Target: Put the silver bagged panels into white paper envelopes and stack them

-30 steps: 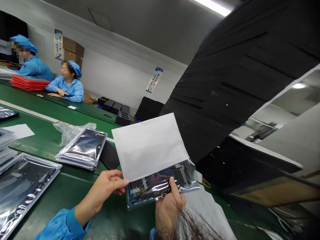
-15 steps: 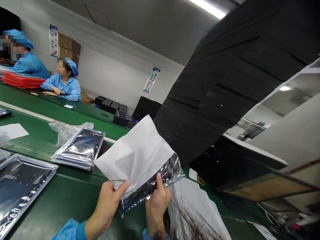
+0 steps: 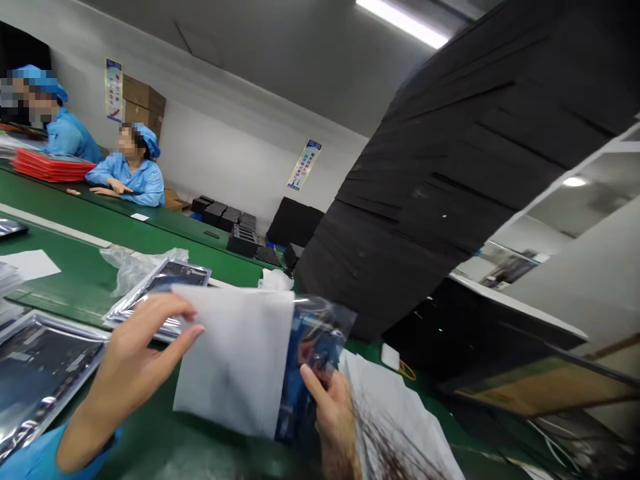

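My right hand point(image 3: 333, 410) grips a shiny, see-through antistatic bag point(image 3: 305, 360), thumb on its front face. Dark and blue shapes show inside or through the bag; I cannot tell what they are. A white sheet point(image 3: 235, 360) lies against the bag and covers its left part. Near the sheet's upper left edge is my left hand point(image 3: 145, 347), its thumb and fingers apart with a small gap between the tips. Behind that hand, partly hidden, lies a stack of silvery bagged flat panels point(image 3: 183, 273) on the green table point(image 3: 145, 437).
Another bagged panel point(image 3: 40, 373) lies at the left. White sheets point(image 3: 400, 413) and a clear bag are at right, below a monitor point(image 3: 540, 387). Crumpled plastic point(image 3: 130, 267) sits behind the stack. Two co-workers in blue sit across the table, beside red trays point(image 3: 50, 167).
My left hand has moved left and up from the sheet's lower edge, its fingers parting. The sheet and bag have turned more upright and dropped slightly. My right hand has shifted a little right.
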Action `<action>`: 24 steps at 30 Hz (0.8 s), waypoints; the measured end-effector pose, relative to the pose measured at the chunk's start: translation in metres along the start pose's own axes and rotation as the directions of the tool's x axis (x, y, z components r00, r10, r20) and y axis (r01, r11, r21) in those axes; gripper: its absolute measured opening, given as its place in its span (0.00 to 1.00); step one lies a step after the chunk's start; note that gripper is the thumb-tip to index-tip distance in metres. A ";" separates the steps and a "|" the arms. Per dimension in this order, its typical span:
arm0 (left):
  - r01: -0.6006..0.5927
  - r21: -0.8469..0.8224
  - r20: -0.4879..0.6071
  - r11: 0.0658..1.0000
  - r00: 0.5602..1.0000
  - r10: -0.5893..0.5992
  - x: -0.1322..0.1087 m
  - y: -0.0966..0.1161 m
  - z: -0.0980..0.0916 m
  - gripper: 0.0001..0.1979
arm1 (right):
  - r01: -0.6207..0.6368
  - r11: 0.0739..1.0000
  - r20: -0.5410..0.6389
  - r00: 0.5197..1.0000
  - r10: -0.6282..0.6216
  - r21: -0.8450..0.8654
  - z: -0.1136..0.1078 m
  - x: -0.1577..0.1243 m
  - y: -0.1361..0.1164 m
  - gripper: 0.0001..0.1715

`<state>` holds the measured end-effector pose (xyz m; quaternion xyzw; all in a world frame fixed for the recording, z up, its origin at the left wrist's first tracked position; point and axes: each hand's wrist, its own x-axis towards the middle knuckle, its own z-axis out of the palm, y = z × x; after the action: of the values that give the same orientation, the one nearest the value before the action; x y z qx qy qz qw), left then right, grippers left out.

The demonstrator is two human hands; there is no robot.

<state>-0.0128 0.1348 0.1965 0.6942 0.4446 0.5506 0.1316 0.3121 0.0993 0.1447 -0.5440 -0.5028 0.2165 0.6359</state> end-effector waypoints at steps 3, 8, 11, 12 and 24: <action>-0.141 0.147 -0.068 0.979 0.986 0.153 -0.002 0.006 -0.022 0.19 | 0.029 0.972 0.204 0.979 0.019 -0.231 0.000 -0.011 -0.006 0.22; 0.207 0.035 0.644 0.978 0.744 -0.180 0.003 -0.004 -0.024 0.17 | 0.042 0.929 0.270 0.961 0.063 -0.368 0.006 -0.020 -0.005 0.28; 0.267 0.013 0.691 0.964 0.694 -0.202 0.008 -0.008 -0.015 0.19 | 0.046 0.912 0.318 0.943 0.094 -0.407 0.004 -0.020 -0.003 0.29; 0.261 0.018 0.663 0.965 0.719 -0.207 0.009 -0.008 -0.013 0.21 | 0.051 0.905 0.335 0.937 0.104 -0.423 0.002 -0.020 -0.002 0.29; 0.220 0.023 0.543 0.975 0.816 -0.197 0.004 -0.001 -0.016 0.19 | -0.001 0.905 0.235 0.966 0.112 -0.425 -0.008 -0.025 -0.013 0.24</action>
<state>-0.0270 0.1338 0.2045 0.7657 0.4512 0.3228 0.3256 0.3054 0.0712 0.1477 -0.6507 -0.5986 0.1890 0.4272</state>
